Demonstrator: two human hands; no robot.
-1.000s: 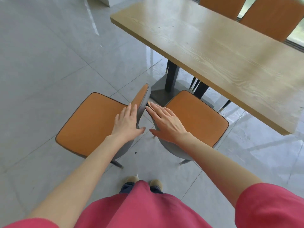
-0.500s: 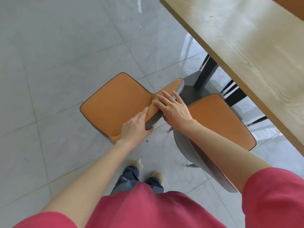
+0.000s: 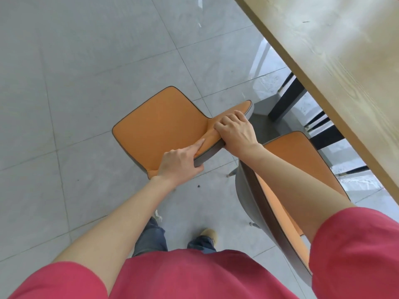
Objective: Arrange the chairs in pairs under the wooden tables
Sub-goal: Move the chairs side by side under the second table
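Chair [image 3: 159, 124] backrest | left hand [image 3: 179, 165] grips | right hand [image 3: 236, 131] grips | beside table [image 3: 336, 67]

Orange chairs [image 3: 159, 124], grey-backed; pale wood-grain table [image 3: 336, 67]; grey tiles [image 3: 75, 61].

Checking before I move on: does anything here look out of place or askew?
Yes. The left chair is turned sideways, its seat pointing away from the table, unlike the right chair tucked partly under it. Both hands, left and right, grip its backrest. No damage or spill shows.
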